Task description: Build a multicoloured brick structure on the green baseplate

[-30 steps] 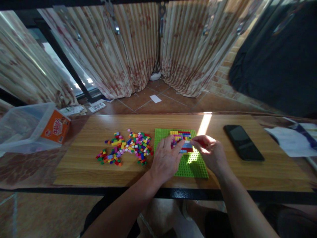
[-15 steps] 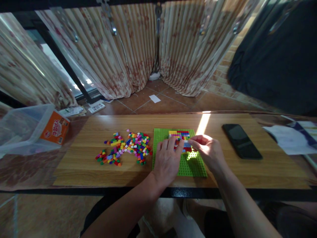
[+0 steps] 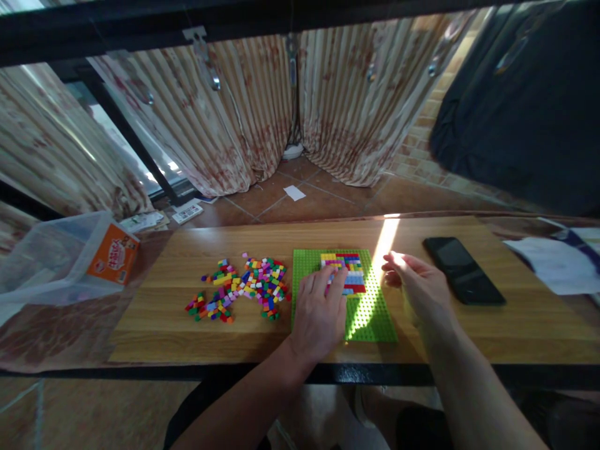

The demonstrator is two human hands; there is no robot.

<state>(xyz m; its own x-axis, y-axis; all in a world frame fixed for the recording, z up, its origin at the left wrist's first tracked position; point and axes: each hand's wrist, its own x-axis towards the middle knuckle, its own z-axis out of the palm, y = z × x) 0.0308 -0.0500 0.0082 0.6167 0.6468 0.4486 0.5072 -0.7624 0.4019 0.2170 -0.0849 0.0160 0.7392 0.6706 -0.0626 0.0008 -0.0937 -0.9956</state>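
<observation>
A green studded baseplate [image 3: 370, 325] lies on the wooden tabletop. On its upper part sits a built block of colourful toy bricks [image 3: 355, 280], in rows of red, yellow, blue and white. My left hand [image 3: 320, 306] lies over the left side of the plate, its fingers stretched onto the block and covering part of it. To the right of the plate, in the air, is my right hand [image 3: 415, 278], with thumb and fingertips pinched together. Whatever is between them, if anything, is too small to make out. Loose small bricks [image 3: 260, 278] are spread out left of the plate.
A black phone [image 3: 464, 270] lies on the right of the table [image 3: 154, 337]. At the left stands a clear plastic tub [image 3: 60, 250] with an orange label. Papers [image 3: 546, 265] lie at the far right. A strip of sunlight crosses the plate.
My right hand has moved off the brick block to the right, past the plate's edge, still pinched. My left hand stays on the block. The camera view has tilted up slightly.
</observation>
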